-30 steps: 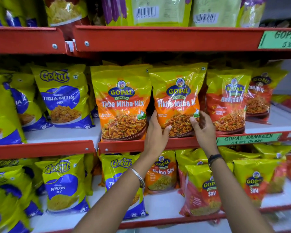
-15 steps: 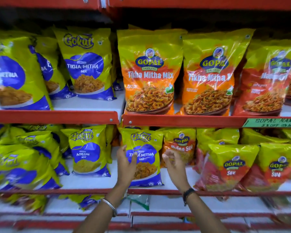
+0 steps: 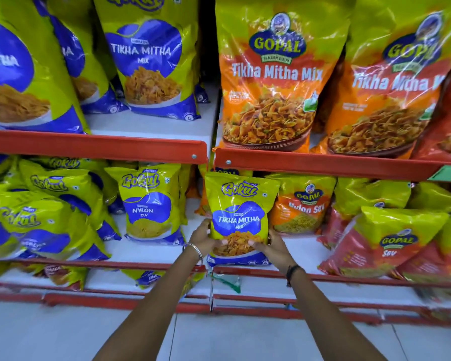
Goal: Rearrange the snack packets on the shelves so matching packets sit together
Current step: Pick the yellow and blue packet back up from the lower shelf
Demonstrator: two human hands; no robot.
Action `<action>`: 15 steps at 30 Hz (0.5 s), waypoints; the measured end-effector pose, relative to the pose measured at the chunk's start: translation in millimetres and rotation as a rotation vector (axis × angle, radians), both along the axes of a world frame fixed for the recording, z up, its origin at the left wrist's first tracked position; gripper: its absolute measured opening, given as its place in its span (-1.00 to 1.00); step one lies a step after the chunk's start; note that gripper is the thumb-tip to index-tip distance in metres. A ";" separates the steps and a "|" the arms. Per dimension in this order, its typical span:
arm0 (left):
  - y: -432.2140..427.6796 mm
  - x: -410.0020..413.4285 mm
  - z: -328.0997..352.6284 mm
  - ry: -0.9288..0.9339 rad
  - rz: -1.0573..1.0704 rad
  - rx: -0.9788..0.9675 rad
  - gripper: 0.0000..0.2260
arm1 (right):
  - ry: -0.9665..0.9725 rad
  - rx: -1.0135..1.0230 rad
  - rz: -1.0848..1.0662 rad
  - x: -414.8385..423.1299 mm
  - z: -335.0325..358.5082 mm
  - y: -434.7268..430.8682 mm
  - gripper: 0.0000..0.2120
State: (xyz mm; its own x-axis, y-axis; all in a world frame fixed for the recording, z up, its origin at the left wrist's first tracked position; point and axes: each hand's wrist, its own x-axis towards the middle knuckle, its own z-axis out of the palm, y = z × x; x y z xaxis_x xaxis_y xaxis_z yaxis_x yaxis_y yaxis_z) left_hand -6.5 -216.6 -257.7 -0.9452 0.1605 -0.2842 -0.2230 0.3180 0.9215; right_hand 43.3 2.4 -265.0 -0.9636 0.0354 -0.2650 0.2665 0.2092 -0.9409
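Bare forearms reach up from 6 o'clock. Left hand [image 3: 206, 239], steel bangle [image 3: 195, 252] at the wrist, and right hand [image 3: 272, 247], dark wristband [image 3: 292, 272], each grip a lower side of a small green-and-blue Tikha Mitha packet [image 3: 238, 220], thumbs across its front. Packet stands upright at the front edge of the lower shelf [image 3: 151, 250], centre. At 9 o'clock of it: a Nylon Sev packet [image 3: 150, 204]. At 3 o'clock: an orange Nylon Sev packet [image 3: 301, 204]. At 12 o'clock, upper shelf [image 3: 151, 126]: a large orange Tikha Mitha packet [image 3: 271, 79]; at 11 o'clock, a large green-and-blue Tikha Mitha packet [image 3: 149, 58].
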 end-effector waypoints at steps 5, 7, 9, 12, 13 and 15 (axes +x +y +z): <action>-14.5 26.7 -3.8 0.046 0.034 0.188 -0.36 | 0.096 -0.002 -0.109 26.0 1.2 -17.6 -0.40; -21.7 36.1 -1.0 0.062 0.058 0.211 -0.44 | 0.139 -0.019 -0.140 34.4 5.1 -26.1 -0.40; -30.3 46.0 7.9 0.149 0.054 0.184 -0.44 | 0.201 -0.051 -0.144 42.3 16.8 -35.6 -0.35; -47.2 61.1 31.8 0.252 0.086 0.206 -0.39 | 0.289 -0.076 -0.129 49.3 42.1 -48.6 -0.37; -52.3 65.7 42.5 0.280 0.102 0.220 -0.36 | 0.325 -0.079 -0.122 51.8 54.5 -53.5 -0.40; -63.8 73.3 69.5 0.331 0.142 0.237 -0.28 | 0.416 -0.084 -0.107 55.4 83.1 -63.1 -0.45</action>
State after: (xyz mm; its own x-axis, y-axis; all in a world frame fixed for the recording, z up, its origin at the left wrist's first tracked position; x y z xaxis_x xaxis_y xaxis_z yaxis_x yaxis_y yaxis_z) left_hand 66.8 -280.4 -188.2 -0.9967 0.0465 0.0670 0.0704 0.0766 0.9946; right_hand 98.7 -60.7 -181.9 -0.9809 0.1359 0.1388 -0.1229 0.1194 -0.9852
